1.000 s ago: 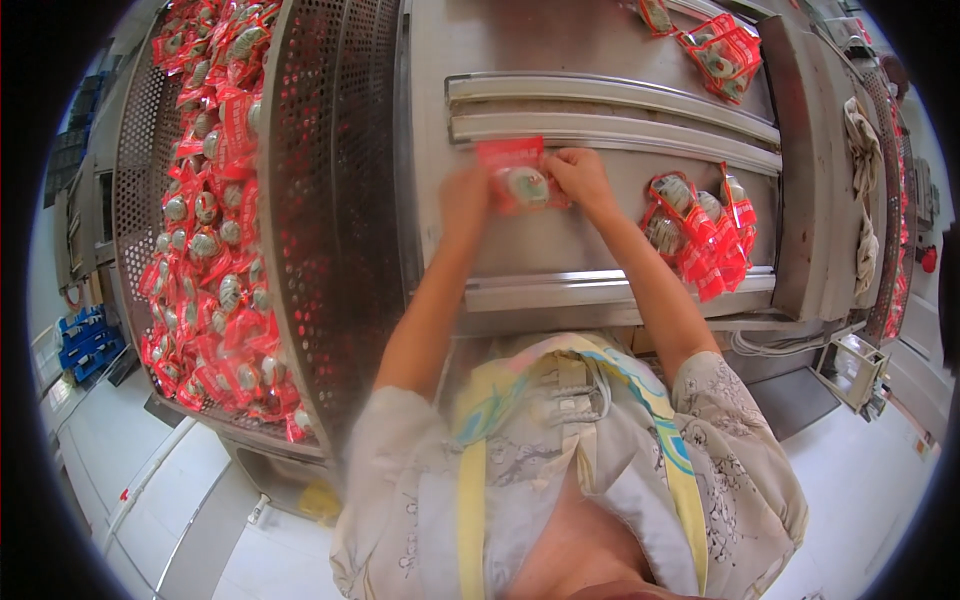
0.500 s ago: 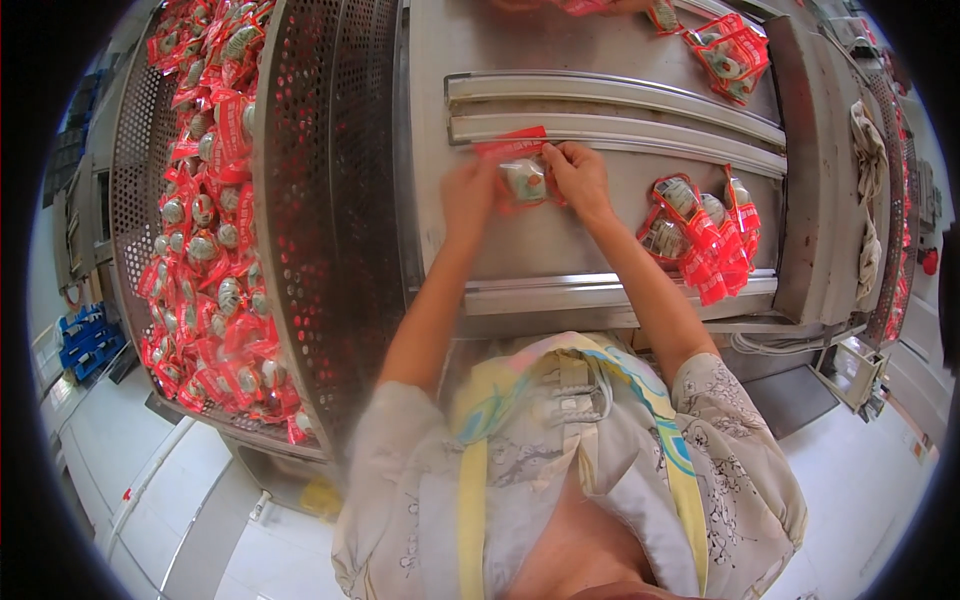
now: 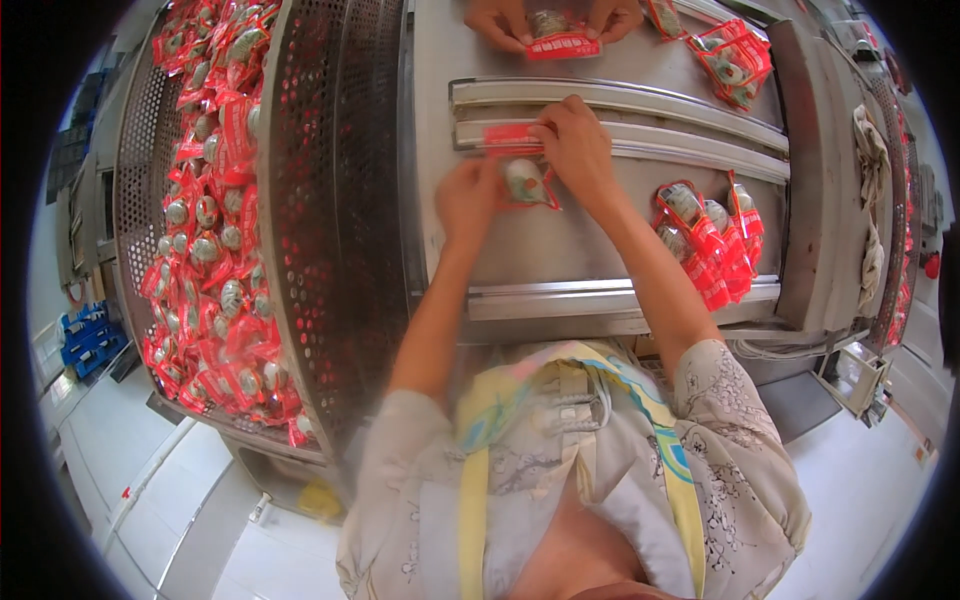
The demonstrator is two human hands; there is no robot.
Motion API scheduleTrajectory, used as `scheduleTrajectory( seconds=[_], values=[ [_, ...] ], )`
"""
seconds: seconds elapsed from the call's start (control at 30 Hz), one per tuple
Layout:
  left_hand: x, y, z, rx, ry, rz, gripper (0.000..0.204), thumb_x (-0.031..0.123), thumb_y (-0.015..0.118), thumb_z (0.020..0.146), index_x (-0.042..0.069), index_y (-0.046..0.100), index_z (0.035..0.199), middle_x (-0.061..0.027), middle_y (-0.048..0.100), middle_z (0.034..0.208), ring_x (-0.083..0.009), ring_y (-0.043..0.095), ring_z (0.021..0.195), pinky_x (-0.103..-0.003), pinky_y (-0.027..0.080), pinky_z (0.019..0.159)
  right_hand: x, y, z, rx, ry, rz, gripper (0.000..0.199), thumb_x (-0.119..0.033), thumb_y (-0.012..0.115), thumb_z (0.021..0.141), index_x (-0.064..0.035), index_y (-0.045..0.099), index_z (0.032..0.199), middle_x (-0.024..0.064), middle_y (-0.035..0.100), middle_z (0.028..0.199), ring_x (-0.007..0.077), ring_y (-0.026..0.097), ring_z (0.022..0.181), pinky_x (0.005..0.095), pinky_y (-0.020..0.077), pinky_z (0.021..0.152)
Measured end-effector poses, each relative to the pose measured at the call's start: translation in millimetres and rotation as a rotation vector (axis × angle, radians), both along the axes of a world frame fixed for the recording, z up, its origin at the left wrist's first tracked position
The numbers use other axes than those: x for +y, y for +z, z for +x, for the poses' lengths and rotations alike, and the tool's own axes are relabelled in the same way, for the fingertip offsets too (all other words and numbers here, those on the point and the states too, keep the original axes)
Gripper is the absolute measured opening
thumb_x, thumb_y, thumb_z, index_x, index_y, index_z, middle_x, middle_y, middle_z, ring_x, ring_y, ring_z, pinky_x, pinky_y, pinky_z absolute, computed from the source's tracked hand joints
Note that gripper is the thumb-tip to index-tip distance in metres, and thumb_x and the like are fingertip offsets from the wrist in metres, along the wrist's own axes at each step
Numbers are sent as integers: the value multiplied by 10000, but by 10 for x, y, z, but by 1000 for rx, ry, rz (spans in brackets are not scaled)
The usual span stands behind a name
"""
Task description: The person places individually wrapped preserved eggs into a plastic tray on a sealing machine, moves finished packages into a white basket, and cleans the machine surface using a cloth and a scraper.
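My left hand (image 3: 468,200) and my right hand (image 3: 577,150) both hold one red plastic pouch (image 3: 522,168) with a round grey-green item inside. The pouch lies flat on the steel table (image 3: 560,250), its top edge pushed up against a raised metal rail (image 3: 640,135). My left fingers pinch its lower left side. My right fingers press its upper right corner at the rail.
Several more red pouches (image 3: 705,235) lie in a heap right of my right arm. A perforated metal trough (image 3: 215,230) on the left is full of pouches. Across the table another person's hands (image 3: 550,22) hold a pouch; another pile (image 3: 735,60) sits at the far right.
Both hands have slid the pouch away from me, up to the metal rail. Another person's hands with a pouch have come into view at the top.
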State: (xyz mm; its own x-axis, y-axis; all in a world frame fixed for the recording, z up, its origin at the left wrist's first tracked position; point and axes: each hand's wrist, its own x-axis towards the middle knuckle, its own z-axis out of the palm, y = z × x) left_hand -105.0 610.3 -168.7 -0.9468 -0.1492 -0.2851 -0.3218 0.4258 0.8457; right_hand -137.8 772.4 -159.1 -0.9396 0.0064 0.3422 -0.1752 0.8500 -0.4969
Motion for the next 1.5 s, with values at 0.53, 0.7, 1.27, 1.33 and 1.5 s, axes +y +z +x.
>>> scheduleTrajectory(
  seconds=[0.53,0.7,1.27,1.33,1.5],
  values=[
    [1809,122,241,793,-973,118,396,64,678,693,93,567,1072,-98,581,1063,-288,540,1025,-378,474,811,733,118,1804,-463,-267,-540,122,-123,623,795,-29,600,870,126,609,816,285,602,692,377,472,622],
    [2020,-116,106,634,-1015,168,376,72,662,723,88,558,1084,-95,580,1088,-264,536,1047,-356,465,842,823,403,1869,-389,-218,-516,166,-83,654,789,-15,603,932,115,596,791,201,578,638,314,465,594],
    [1007,-190,433,35,-371,488,281,262,468,959,44,593,1086,-1,608,936,-68,535,778,-218,441,623,803,28,946,-474,-165,-1066,196,-140,596,868,3,645,993,-2,641,804,46,546,687,200,445,598],
    [989,-46,454,144,-282,418,256,237,492,950,34,614,1048,0,612,882,-57,520,751,-213,424,583,749,21,920,-375,-189,-937,199,-163,622,839,23,655,904,29,642,723,59,564,649,225,457,545],
    [902,-39,485,394,-291,210,176,134,589,882,4,644,988,-39,637,773,-55,528,648,-205,419,546,751,-44,880,-412,-232,-1016,190,-168,619,843,16,658,870,22,632,703,55,545,618,224,441,511]
  ],
)
